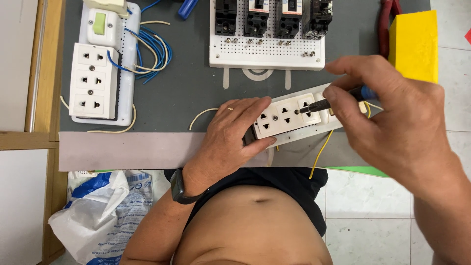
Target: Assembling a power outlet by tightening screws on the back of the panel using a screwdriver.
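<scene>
Socket strip (287, 117), white with three outlets in a row, lies tilted at the near edge of the grey counter (186, 93), just in front of my bare stomach. My left hand (230, 135) is wrapped around its left end, fingers curled over the top edge and thumb underneath, pinning it down. A ring sits on one finger and a dark watch (179, 187) is on that wrist. My right hand (392, 118) is closed around a screwdriver (338, 99) with a blue and black handle; its metal tip touches the face of the strip between the second and third outlets. A yellow wire (321, 152) trails from under the strip over the counter's edge, and a white wire (203, 115) curls beside my left hand.

Farther back on the left lies a second white socket panel (93, 81) with a switch (100, 23) above it and a tangle of blue wires (152, 51). At the back centre stands a white perforated board (267, 51) carrying black breakers (272, 17). A yellow box (414, 44) sits at the right. Below the counter's left side, a plastic bag (100, 211) rests on the floor.
</scene>
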